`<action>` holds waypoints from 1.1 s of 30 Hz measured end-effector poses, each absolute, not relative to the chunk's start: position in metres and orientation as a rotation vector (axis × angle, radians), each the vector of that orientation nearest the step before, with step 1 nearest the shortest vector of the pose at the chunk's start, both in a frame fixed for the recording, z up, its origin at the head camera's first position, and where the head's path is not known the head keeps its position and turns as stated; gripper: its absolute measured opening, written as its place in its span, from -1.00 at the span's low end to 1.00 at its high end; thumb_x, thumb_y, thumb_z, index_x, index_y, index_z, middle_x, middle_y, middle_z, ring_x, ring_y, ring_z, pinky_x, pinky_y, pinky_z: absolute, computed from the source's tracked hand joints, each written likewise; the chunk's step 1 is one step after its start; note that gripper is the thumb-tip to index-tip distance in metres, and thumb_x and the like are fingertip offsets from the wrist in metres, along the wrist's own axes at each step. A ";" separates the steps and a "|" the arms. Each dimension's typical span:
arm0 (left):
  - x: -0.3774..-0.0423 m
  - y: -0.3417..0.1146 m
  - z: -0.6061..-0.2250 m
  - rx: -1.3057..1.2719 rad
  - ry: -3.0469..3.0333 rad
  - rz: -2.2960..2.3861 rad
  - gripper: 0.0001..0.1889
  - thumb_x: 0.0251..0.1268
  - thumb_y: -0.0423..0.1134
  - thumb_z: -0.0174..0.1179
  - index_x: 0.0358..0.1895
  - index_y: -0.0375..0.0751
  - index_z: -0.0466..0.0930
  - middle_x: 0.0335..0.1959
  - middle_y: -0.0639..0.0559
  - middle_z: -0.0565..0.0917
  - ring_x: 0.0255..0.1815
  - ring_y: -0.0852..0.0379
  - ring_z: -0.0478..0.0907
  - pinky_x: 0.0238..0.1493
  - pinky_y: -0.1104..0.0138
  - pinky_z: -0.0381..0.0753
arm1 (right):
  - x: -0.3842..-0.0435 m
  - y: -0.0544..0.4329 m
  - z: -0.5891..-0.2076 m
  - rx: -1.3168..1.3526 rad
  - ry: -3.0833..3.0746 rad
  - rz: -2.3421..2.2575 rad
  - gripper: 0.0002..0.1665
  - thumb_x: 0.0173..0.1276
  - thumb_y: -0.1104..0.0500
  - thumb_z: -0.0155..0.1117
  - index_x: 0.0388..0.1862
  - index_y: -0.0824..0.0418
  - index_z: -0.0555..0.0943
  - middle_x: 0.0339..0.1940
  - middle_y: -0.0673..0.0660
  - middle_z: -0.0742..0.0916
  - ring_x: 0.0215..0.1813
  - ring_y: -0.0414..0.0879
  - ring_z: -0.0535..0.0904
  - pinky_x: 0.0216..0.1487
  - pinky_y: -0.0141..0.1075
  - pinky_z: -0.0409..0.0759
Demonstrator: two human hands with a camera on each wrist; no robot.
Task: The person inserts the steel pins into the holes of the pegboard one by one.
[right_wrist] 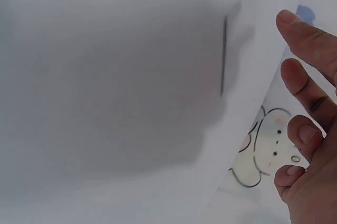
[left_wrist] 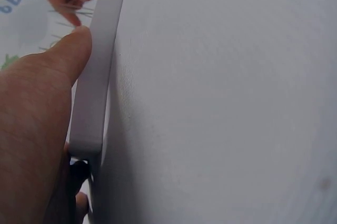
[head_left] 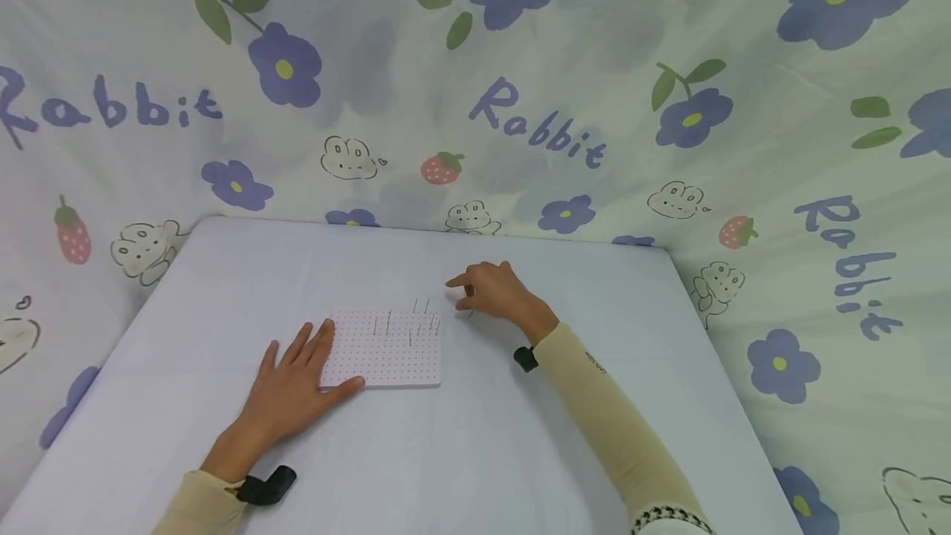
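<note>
A white board dotted with small holes [head_left: 364, 362] lies on the table, and several thin, needle-like pins [head_left: 388, 323] stand in its far part, mostly toward the right. My left hand [head_left: 290, 386] rests at the board's left side with spread fingers, its thumb along the front edge. In the left wrist view that thumb [left_wrist: 73, 50] touches the board's side wall [left_wrist: 95, 87]. To the right of the board, my right hand [head_left: 494, 291] hovers above the table, thumb and forefinger apart, nothing visible between them. Below it, one loose dark pin [right_wrist: 224, 56] lies on the white surface.
A white cloth covers the table [head_left: 357, 461], whose far edge meets a hanging curtain [head_left: 401, 89] printed with flowers, rabbits and strawberries. Dark wrist-worn devices sit at the left cuff [head_left: 269, 486] and the right cuff [head_left: 526, 359].
</note>
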State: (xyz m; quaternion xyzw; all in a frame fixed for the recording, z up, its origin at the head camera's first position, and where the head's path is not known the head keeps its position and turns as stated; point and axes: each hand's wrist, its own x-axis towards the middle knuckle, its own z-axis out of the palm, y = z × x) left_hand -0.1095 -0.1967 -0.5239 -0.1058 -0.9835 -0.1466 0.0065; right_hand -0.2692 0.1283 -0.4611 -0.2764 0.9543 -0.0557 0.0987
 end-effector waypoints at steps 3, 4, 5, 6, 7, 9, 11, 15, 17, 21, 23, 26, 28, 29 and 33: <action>-0.110 -0.198 -0.525 -0.329 -3.078 -0.449 0.19 0.22 0.57 -0.02 0.62 -0.31 -0.10 0.60 -0.27 0.12 0.63 -0.27 -0.09 0.46 -0.37 -0.29 | -0.270 0.138 -0.465 -0.799 2.824 -0.155 -0.41 0.26 -0.11 0.49 0.29 -0.27 0.62 -0.40 -0.16 0.60 -0.23 -0.20 0.47 -0.01 -0.07 0.35; -0.110 -0.198 -0.525 -0.327 -3.077 -0.447 0.19 0.21 0.57 -0.02 0.62 -0.30 -0.10 0.60 -0.26 0.12 0.63 -0.27 -0.09 0.46 -0.36 -0.29 | -0.270 0.141 -0.466 -0.793 2.825 -0.155 -0.41 0.25 -0.11 0.51 0.28 -0.27 0.63 -0.41 -0.15 0.59 -0.23 -0.19 0.47 -0.03 -0.09 0.35; -0.110 -0.198 -0.526 -0.324 -3.076 -0.445 0.19 0.21 0.57 -0.02 0.62 -0.30 -0.09 0.60 -0.26 0.12 0.63 -0.27 -0.09 0.46 -0.36 -0.29 | -0.270 0.143 -0.468 -0.786 2.824 -0.156 -0.40 0.23 -0.10 0.52 0.28 -0.26 0.63 -0.41 -0.15 0.59 -0.23 -0.19 0.47 -0.05 -0.10 0.34; -0.110 -0.198 -0.526 -0.322 -3.073 -0.447 0.19 0.21 0.57 -0.01 0.62 -0.30 -0.09 0.60 -0.26 0.12 0.63 -0.26 -0.08 0.47 -0.36 -0.28 | -0.270 0.146 -0.469 -0.779 2.825 -0.151 -0.40 0.22 -0.11 0.53 0.28 -0.27 0.63 -0.41 -0.14 0.59 -0.23 -0.18 0.47 -0.06 -0.11 0.33; -0.110 -0.199 -0.526 -0.320 -3.072 -0.444 0.19 0.21 0.57 -0.01 0.62 -0.30 -0.08 0.60 -0.26 0.13 0.63 -0.26 -0.08 0.47 -0.36 -0.28 | -0.271 0.148 -0.471 -0.771 2.824 -0.147 -0.39 0.22 -0.10 0.53 0.28 -0.26 0.63 -0.41 -0.14 0.59 -0.23 -0.18 0.47 -0.07 -0.11 0.32; -0.109 -0.199 -0.526 -0.320 -3.069 -0.446 0.19 0.21 0.57 0.00 0.62 -0.30 -0.08 0.60 -0.26 0.13 0.63 -0.26 -0.08 0.47 -0.36 -0.28 | -0.271 0.152 -0.474 -0.751 2.820 -0.142 -0.39 0.22 -0.10 0.53 0.28 -0.27 0.63 -0.40 -0.13 0.58 -0.22 -0.17 0.47 -0.08 -0.12 0.32; -0.109 -0.199 -0.526 -0.320 -3.066 -0.447 0.19 0.21 0.57 0.00 0.62 -0.30 -0.07 0.59 -0.27 0.14 0.63 -0.27 -0.08 0.46 -0.36 -0.28 | -0.272 0.156 -0.476 -0.730 2.811 -0.141 -0.37 0.22 -0.09 0.52 0.30 -0.28 0.61 -0.39 -0.11 0.58 -0.21 -0.17 0.46 -0.07 -0.11 0.31; -0.109 -0.198 -0.526 -0.326 -3.069 -0.447 0.19 0.21 0.57 -0.01 0.62 -0.31 -0.09 0.60 -0.27 0.13 0.63 -0.27 -0.08 0.46 -0.37 -0.28 | -0.274 0.160 -0.479 -0.699 2.791 -0.147 -0.32 0.20 -0.11 0.53 0.33 -0.29 0.58 -0.37 -0.08 0.57 -0.20 -0.15 0.46 -0.04 -0.08 0.31; -0.108 -0.197 -0.526 -0.329 -3.072 -0.447 0.19 0.22 0.56 -0.01 0.62 -0.31 -0.10 0.60 -0.28 0.13 0.63 -0.27 -0.08 0.45 -0.38 -0.28 | -0.275 0.163 -0.481 -0.691 2.783 -0.150 -0.30 0.19 -0.12 0.54 0.34 -0.30 0.57 -0.37 -0.07 0.57 -0.20 -0.14 0.46 -0.03 -0.08 0.32; -0.107 -0.195 -0.525 -0.334 -3.081 -0.457 0.18 0.23 0.56 -0.01 0.62 -0.31 -0.11 0.60 -0.28 0.12 0.63 -0.28 -0.08 0.45 -0.38 -0.28 | -0.276 0.166 -0.484 -0.689 2.767 -0.147 -0.31 0.19 -0.13 0.54 0.33 -0.32 0.58 -0.39 -0.07 0.57 -0.22 -0.15 0.46 -0.02 -0.06 0.33; -0.107 -0.195 -0.524 -0.333 -3.086 -0.463 0.19 0.23 0.56 -0.01 0.62 -0.32 -0.11 0.60 -0.28 0.11 0.63 -0.28 -0.09 0.45 -0.38 -0.28 | -0.277 0.168 -0.486 -0.691 2.759 -0.154 -0.34 0.20 -0.12 0.54 0.30 -0.32 0.60 -0.39 -0.07 0.58 -0.22 -0.15 0.47 -0.01 -0.04 0.34; -0.107 -0.194 -0.523 -0.331 -3.086 -0.466 0.19 0.23 0.56 -0.01 0.62 -0.32 -0.11 0.60 -0.28 0.11 0.63 -0.29 -0.09 0.45 -0.38 -0.28 | -0.277 0.170 -0.488 -0.675 2.750 -0.199 -0.43 0.22 -0.12 0.52 0.24 -0.29 0.65 -0.37 -0.09 0.59 -0.20 -0.15 0.48 0.03 -0.02 0.35; -0.107 -0.194 -0.523 -0.329 -3.084 -0.468 0.18 0.23 0.55 -0.01 0.62 -0.32 -0.11 0.60 -0.28 0.10 0.63 -0.29 -0.09 0.45 -0.38 -0.29 | -0.277 0.171 -0.490 -0.662 2.747 -0.237 -0.50 0.23 -0.11 0.51 0.18 -0.26 0.70 -0.35 -0.11 0.60 -0.20 -0.15 0.49 0.05 -0.03 0.36; -0.107 -0.194 -0.523 -0.328 -3.083 -0.470 0.18 0.23 0.55 -0.01 0.62 -0.32 -0.11 0.60 -0.28 0.10 0.63 -0.29 -0.09 0.45 -0.38 -0.29 | -0.277 0.172 -0.491 -0.655 2.744 -0.257 -0.54 0.25 -0.11 0.50 0.15 -0.25 0.72 -0.34 -0.12 0.60 -0.19 -0.15 0.49 0.05 -0.04 0.37; -0.107 -0.194 -0.523 -0.328 -3.084 -0.475 0.19 0.23 0.55 -0.01 0.62 -0.32 -0.12 0.61 -0.28 0.10 0.63 -0.29 -0.10 0.45 -0.38 -0.30 | -0.275 0.175 -0.493 -0.648 2.740 -0.332 -0.69 0.28 -0.09 0.48 0.01 -0.21 0.79 -0.33 -0.18 0.62 -0.20 -0.18 0.50 0.00 -0.14 0.40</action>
